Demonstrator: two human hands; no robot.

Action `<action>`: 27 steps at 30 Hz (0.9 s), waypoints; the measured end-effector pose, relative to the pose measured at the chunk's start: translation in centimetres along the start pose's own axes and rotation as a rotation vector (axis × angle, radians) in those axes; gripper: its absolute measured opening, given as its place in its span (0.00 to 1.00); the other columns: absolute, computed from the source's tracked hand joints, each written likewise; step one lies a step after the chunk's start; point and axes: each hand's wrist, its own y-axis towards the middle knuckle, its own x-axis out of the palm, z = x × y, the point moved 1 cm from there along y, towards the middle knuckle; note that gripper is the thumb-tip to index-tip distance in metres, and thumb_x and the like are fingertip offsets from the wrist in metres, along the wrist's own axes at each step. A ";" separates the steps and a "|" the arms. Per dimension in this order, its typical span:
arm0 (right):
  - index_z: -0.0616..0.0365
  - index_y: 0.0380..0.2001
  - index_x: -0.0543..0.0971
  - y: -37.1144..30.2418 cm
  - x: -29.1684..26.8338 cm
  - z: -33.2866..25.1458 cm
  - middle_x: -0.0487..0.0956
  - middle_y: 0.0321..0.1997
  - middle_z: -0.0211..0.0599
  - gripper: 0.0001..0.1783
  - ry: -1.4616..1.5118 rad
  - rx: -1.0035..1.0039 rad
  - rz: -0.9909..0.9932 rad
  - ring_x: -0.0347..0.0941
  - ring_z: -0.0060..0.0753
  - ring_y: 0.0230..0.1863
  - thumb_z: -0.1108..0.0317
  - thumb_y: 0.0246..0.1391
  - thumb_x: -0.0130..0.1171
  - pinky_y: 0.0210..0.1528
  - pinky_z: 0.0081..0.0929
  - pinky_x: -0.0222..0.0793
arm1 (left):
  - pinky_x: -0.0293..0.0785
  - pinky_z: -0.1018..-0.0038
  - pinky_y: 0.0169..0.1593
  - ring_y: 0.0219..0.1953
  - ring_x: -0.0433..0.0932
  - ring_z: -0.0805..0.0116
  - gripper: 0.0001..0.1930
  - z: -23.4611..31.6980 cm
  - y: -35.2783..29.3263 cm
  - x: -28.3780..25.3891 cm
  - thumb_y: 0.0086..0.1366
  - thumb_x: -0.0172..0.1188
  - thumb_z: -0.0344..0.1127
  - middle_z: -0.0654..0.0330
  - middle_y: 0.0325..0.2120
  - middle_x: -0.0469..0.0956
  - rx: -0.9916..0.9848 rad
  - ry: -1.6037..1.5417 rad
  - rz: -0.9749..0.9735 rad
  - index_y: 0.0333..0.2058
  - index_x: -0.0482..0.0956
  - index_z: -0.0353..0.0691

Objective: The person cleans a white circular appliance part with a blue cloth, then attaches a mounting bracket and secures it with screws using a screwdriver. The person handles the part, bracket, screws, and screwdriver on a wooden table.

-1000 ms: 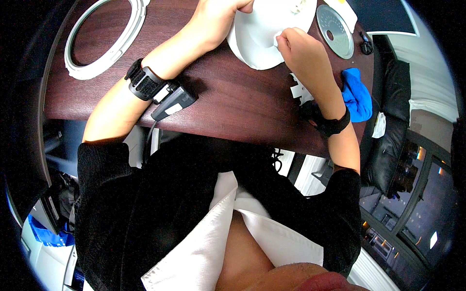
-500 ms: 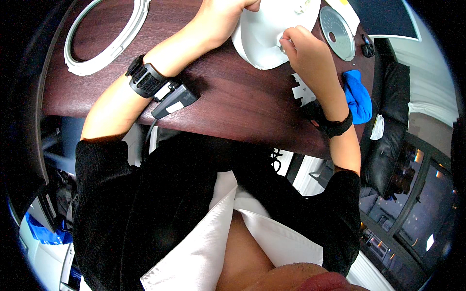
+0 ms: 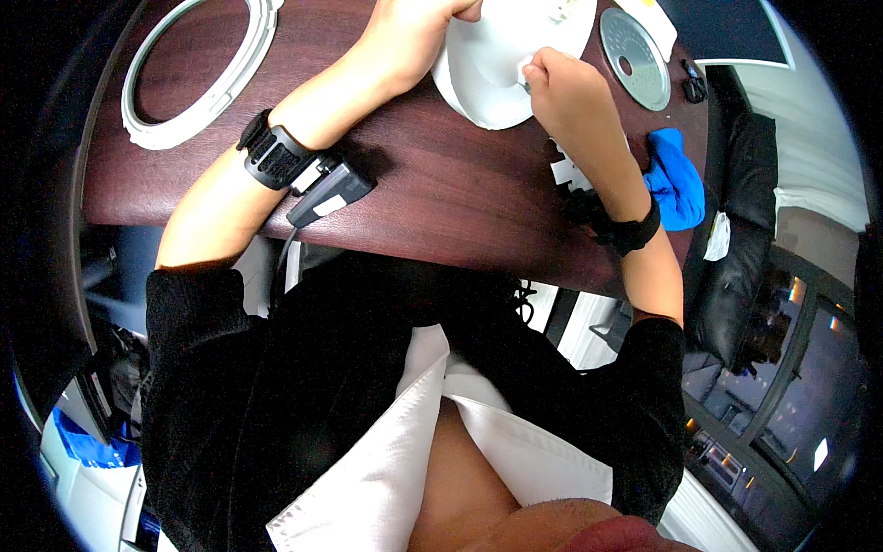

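Observation:
A glossy white, curved plastic shell [image 3: 492,46] lies at the top of the view, its rounded near end toward me. At its left edge, my left hand [image 3: 418,37] is closed on the shell with the thumb bent over the rim; the other fingers are mostly hidden. Over the shell's right side, my right hand [image 3: 566,87] is closed in a fist-like pinch. A small whitish bit shows by its fingertips, too small to name. Some small metal-coloured fittings [image 3: 561,9] sit inside the shell at the far end.
On the dark wooden table [image 3: 414,184] lie a white plastic ring [image 3: 138,120] at left and a round perforated metal plate [image 3: 658,83] at right. A blue cloth [image 3: 679,179], white bracket-like pieces [image 3: 566,172] and a black cable [image 3: 693,85] are near my right arm.
The shell has shifted slightly to the left along with both hands. My right hand has turned a little, with its fingers still curled at the shell.

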 end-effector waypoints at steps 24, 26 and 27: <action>0.56 0.18 0.74 2.2 -2.0 3.9 0.64 0.13 0.24 0.18 0.313 0.184 -0.413 0.57 0.20 0.17 0.56 0.48 0.69 0.20 0.23 0.53 | 0.63 0.84 0.36 0.35 0.65 0.78 0.33 -0.3 0.1 -0.2 0.50 0.49 0.32 0.61 0.45 0.68 -0.024 0.001 -0.030 0.58 0.60 0.36; 0.56 0.18 0.73 2.4 -1.6 4.1 0.61 0.13 0.19 0.17 0.376 0.189 -0.440 0.53 0.14 0.18 0.59 0.49 0.69 0.20 0.20 0.49 | 0.64 0.83 0.37 0.36 0.65 0.77 0.33 -0.3 0.0 -0.3 0.50 0.49 0.33 0.60 0.45 0.68 -0.022 0.006 -0.032 0.58 0.60 0.36; 0.56 0.18 0.74 2.4 -1.3 4.5 0.61 0.13 0.18 0.17 0.389 0.188 -0.455 0.53 0.14 0.18 0.59 0.49 0.69 0.20 0.20 0.49 | 0.64 0.83 0.38 0.36 0.65 0.77 0.33 -0.3 -0.1 -0.4 0.50 0.49 0.33 0.60 0.45 0.68 -0.022 0.007 -0.029 0.58 0.60 0.36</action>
